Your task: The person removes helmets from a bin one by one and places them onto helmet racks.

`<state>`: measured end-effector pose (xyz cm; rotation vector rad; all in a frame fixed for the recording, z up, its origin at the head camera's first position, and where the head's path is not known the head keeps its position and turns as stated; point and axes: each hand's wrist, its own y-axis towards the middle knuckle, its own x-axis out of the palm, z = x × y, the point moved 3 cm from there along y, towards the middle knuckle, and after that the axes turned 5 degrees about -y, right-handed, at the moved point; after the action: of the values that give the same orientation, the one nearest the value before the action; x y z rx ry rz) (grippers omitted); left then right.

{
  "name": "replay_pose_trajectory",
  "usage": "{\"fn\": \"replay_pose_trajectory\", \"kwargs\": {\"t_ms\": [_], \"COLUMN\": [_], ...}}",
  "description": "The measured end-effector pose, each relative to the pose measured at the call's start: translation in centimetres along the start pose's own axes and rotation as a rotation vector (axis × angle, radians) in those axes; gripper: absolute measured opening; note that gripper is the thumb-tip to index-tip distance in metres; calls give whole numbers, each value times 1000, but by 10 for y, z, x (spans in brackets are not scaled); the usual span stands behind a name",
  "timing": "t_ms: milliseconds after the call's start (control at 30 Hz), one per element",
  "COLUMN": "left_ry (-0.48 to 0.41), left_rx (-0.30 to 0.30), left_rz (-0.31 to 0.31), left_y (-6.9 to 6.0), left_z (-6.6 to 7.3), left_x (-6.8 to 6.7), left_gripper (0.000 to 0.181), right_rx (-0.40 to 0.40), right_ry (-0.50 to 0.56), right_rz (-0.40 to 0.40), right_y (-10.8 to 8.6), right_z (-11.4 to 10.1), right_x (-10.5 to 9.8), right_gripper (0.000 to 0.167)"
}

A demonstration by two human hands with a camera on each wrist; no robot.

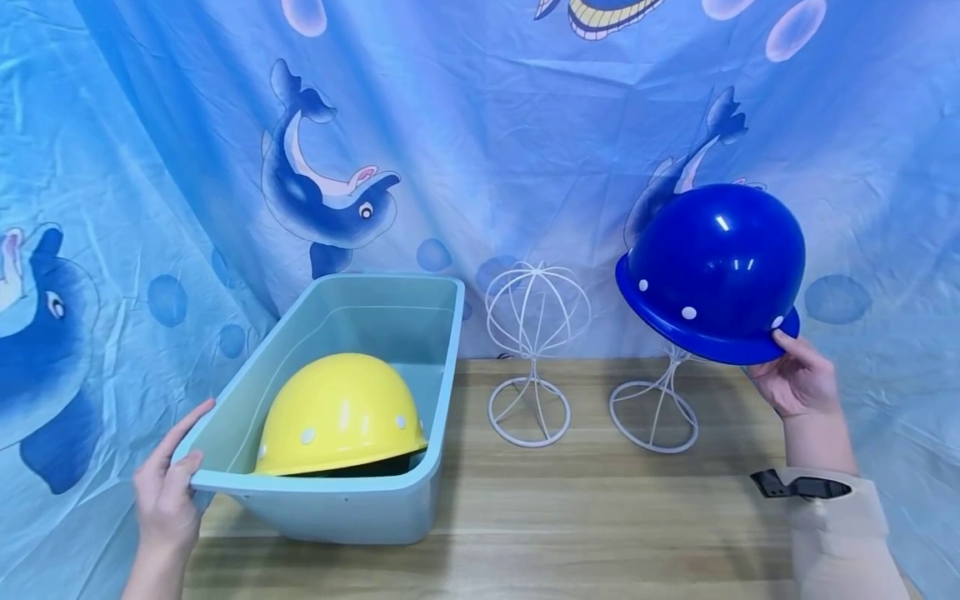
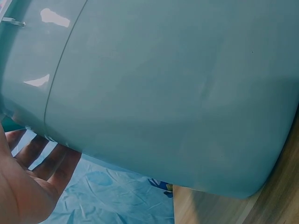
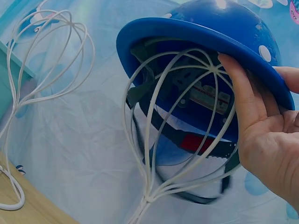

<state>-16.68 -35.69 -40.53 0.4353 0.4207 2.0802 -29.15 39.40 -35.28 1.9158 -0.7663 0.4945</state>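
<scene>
A blue hard hat [image 1: 716, 267] is tilted over the top of the right white wire stand [image 1: 654, 417]. My right hand [image 1: 802, 375] pinches its brim at the right side. From the right wrist view, the wire dome [image 3: 149, 121] reaches up into the hat [image 3: 224, 28], whose dark straps and headband hang around the wires. My left hand [image 1: 168, 483] grips the near left corner of a light teal tub [image 1: 322, 504], thumb over the rim and fingers outside. Inside the tub lies a yellow hard hat [image 1: 341, 412]; part of its underside shows dark.
A second white wire stand [image 1: 534, 358] stands bare between the tub and the blue hat. Everything rests on a wooden table [image 1: 570, 525]. Behind and beside it hangs a blue cloth [image 1: 480, 150] printed with dolphins and bubbles. A black band [image 1: 802, 485] circles the right sleeve.
</scene>
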Motion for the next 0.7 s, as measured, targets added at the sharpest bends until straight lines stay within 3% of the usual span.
{"fn": "replay_pose_trajectory", "kwargs": {"t_ms": [300, 533, 700], "left_ry": [27, -4, 46], "left_rx": [1, 3, 5], "left_rz": [19, 16, 38], "left_y": [-1, 1, 0], "left_z": [2, 0, 2], "left_x": [0, 0, 1], "left_gripper": [56, 54, 53], "right_rx": [54, 68, 75], "right_ry": [20, -12, 0], "right_rz": [-116, -106, -53], "right_y": [-5, -16, -21], "right_z": [4, 3, 5], "right_x": [-6, -10, -13], "right_gripper": [66, 67, 66]}}
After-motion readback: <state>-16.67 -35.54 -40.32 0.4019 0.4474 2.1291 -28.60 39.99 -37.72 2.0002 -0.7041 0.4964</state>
